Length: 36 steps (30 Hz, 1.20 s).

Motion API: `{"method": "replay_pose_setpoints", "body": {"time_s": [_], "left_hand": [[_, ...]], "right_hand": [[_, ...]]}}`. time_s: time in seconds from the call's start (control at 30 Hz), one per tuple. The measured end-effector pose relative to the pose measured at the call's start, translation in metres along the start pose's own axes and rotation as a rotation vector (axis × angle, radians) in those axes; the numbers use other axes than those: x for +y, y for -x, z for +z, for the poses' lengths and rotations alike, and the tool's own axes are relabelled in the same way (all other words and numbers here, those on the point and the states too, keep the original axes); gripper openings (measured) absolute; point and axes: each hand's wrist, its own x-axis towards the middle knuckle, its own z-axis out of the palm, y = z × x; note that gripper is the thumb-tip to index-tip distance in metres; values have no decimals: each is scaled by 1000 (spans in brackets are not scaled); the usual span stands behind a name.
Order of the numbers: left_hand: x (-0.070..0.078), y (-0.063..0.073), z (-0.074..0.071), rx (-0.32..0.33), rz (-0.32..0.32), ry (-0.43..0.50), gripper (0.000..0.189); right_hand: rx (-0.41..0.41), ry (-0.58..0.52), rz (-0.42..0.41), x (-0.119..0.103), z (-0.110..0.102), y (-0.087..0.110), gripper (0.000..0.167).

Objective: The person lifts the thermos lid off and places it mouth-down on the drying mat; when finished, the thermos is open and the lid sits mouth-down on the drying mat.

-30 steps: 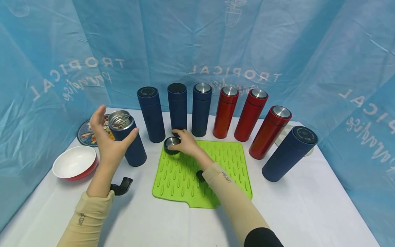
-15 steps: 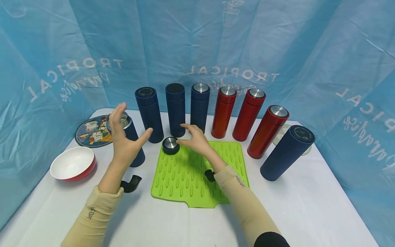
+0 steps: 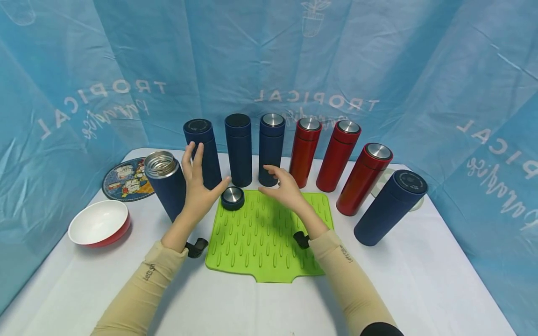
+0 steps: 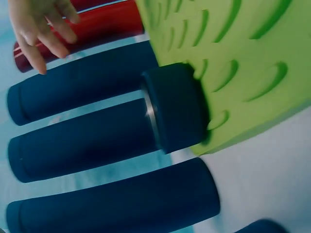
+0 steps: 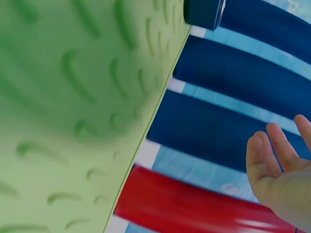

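My left hand (image 3: 199, 189) is raised beside an uncapped navy thermos (image 3: 166, 186), its fingers spread and holding nothing. Coiled metal shows inside the thermos's mouth. A navy screw lid (image 3: 232, 198) with a silver top lies on the back left corner of the green ridged mat (image 3: 260, 252), just right of my left thumb. Over the mat's back edge, my right hand (image 3: 287, 189) hovers with bent, loose fingers and nothing in them. In the left wrist view the lid (image 4: 175, 107) stands out large against the mat and flasks.
Navy thermoses (image 3: 238, 151) and red thermoses (image 3: 306, 154) stand in an arc behind the mat, ending with a navy one (image 3: 391, 207) at right. A red-and-white bowl (image 3: 100, 223) and a round patterned mat (image 3: 128, 179) are at left. Blue curtains (image 3: 269, 56) surround the table.
My right hand has let go of the lid and drawn back to the right. My left hand has moved right, away from the uncapped thermos. The lid stays on the mat.
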Motion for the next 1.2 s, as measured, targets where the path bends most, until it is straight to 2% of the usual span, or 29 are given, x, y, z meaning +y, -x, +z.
{"method": "replay_pose_setpoints", "body": {"time_s": [0.2, 0.43, 0.6, 0.97, 1.2], "left_hand": [[-13, 0, 13, 47, -74, -15, 91], [-26, -4, 22, 96, -279, 4, 96], [-37, -9, 27, 160, -380, 38, 98], [-57, -18, 36, 258, -512, 83, 99], [-66, -19, 36, 284, -545, 95, 97]], "right_hand": [[21, 15, 14, 10, -9, 7, 63], [44, 4, 43, 17, -21, 14, 62], [63, -30, 62, 22, -30, 18, 60], [92, -56, 141, 45, -48, 33, 62], [97, -42, 161, 62, -61, 47, 61]]}}
